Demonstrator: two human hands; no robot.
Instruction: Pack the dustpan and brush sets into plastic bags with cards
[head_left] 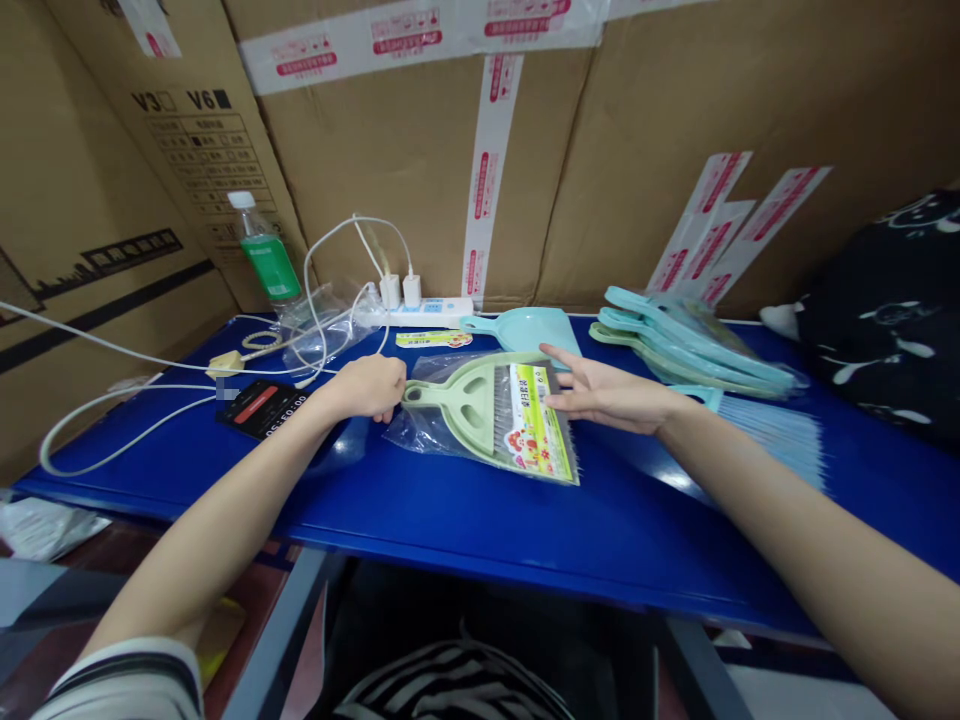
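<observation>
A pale green dustpan-and-brush set (470, 408) lies in a clear plastic bag (424, 437) on the blue table, bristles to the right. A yellow printed card (541, 425) covers part of the bristles. My left hand (371, 387) is closed on the bag by the handle end. At the opposite end, my right hand (611, 393) has its fingers apart, with fingertips at the card's edge. Just behind the set lies a light blue dustpan (534, 330). A light blue brush (772, 430) rests to the right, partly hidden by my right forearm.
Several bagged blue and green dustpan sets (690, 345) are stacked at the back right. Another printed card (433, 340) lies near a power strip (450, 308). White cables, a phone (262, 408) and a bottle (270, 262) occupy the left. Cardboard (420, 160) walls the back.
</observation>
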